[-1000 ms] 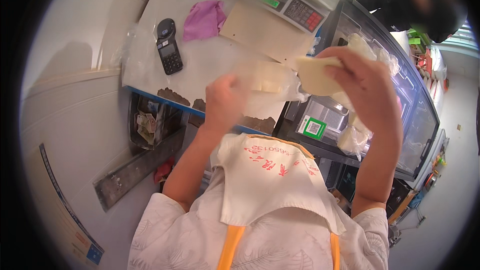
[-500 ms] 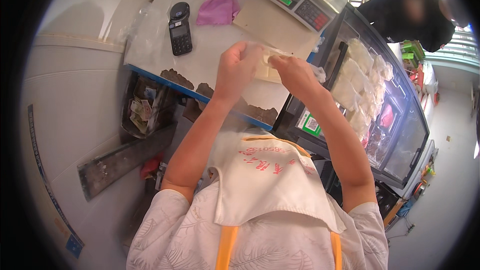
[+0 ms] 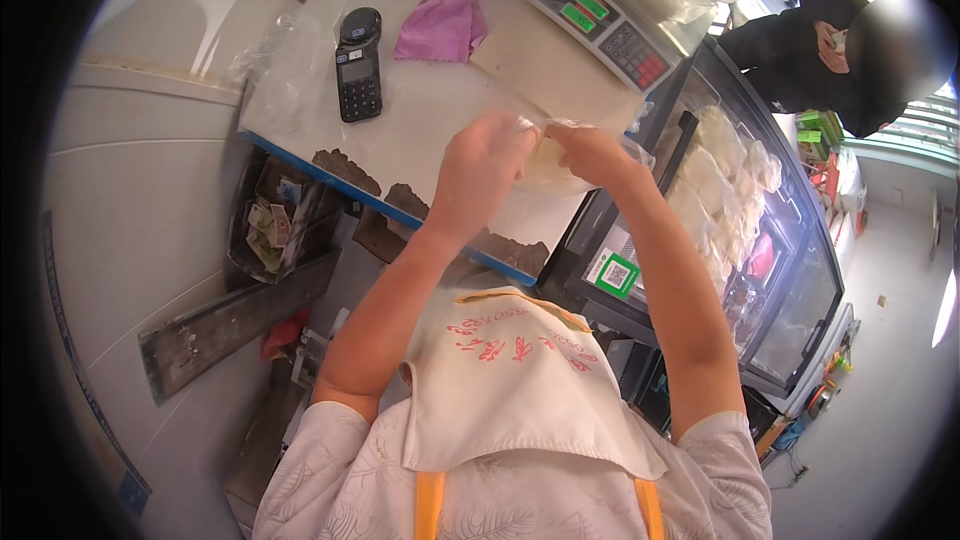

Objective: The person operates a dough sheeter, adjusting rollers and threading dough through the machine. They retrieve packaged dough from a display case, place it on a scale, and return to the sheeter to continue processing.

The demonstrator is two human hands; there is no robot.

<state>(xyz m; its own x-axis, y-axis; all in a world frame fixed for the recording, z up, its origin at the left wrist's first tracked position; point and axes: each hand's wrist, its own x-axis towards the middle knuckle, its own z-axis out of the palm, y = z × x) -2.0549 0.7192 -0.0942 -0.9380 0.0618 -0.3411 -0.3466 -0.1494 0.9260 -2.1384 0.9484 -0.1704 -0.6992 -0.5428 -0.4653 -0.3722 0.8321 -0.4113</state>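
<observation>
My left hand (image 3: 487,162) and my right hand (image 3: 590,152) meet over the white counter (image 3: 440,110), both gripping a clear plastic bag (image 3: 548,158) with a pale flat piece of food inside. The bag sits between the two hands, partly hidden by my fingers. A weighing scale (image 3: 600,20) stands on the counter just beyond the hands.
A black handheld payment terminal (image 3: 359,65) and a pink cloth (image 3: 442,26) lie on the counter's far left. An open drawer with banknotes (image 3: 270,225) sits below the counter edge. A glass display case (image 3: 740,210) with bagged food is on the right; a person in black (image 3: 830,50) stands beyond it.
My right hand came down from a raised position holding the pale food piece, and both hands now grip it in the bag low over the counter.
</observation>
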